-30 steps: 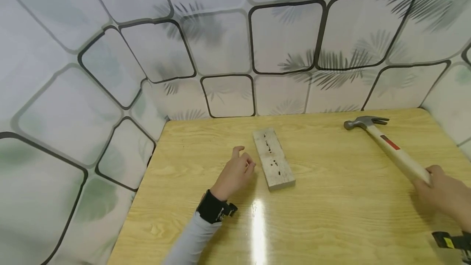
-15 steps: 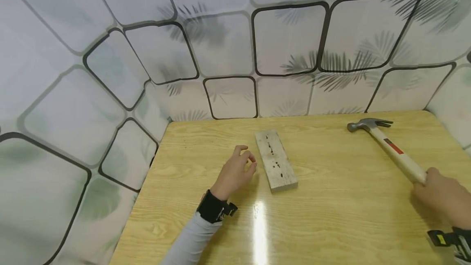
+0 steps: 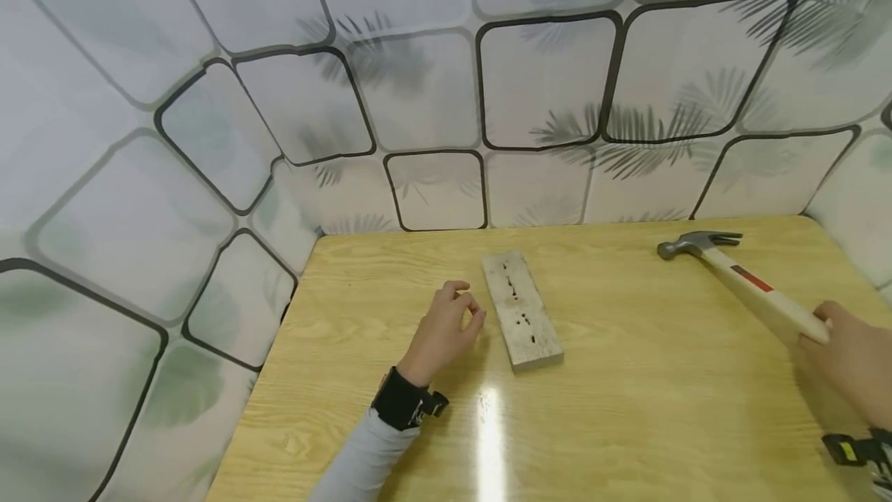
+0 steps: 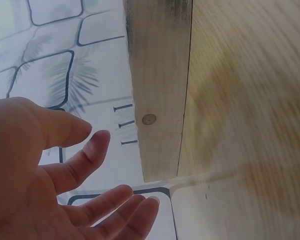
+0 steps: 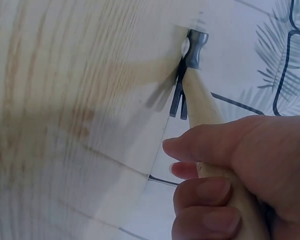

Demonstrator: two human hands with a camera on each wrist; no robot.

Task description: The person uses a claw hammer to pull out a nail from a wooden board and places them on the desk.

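On the table lies a pale wooden board, with a row of small dark marks along its top. In the left wrist view, three nails stick out of the face of the board. Just left of it is my left hand, fingers loosely bent, thumb and index finger close together with nothing between them. At the right, my right hand grips a claw hammer near the end of its pale handle. The steel head points away toward the table's far edge; its shadow falls on the tabletop in the right wrist view.
The wood-grain table reaches to a patterned wall covering at the back and on both sides. A bright light reflection lies on the tabletop below the board. Both wrists wear black straps.
My right hand and the hammer have shifted slightly right, and the handle stands further off its shadow. My left hand and the board keep their places; the head view has moved a little.
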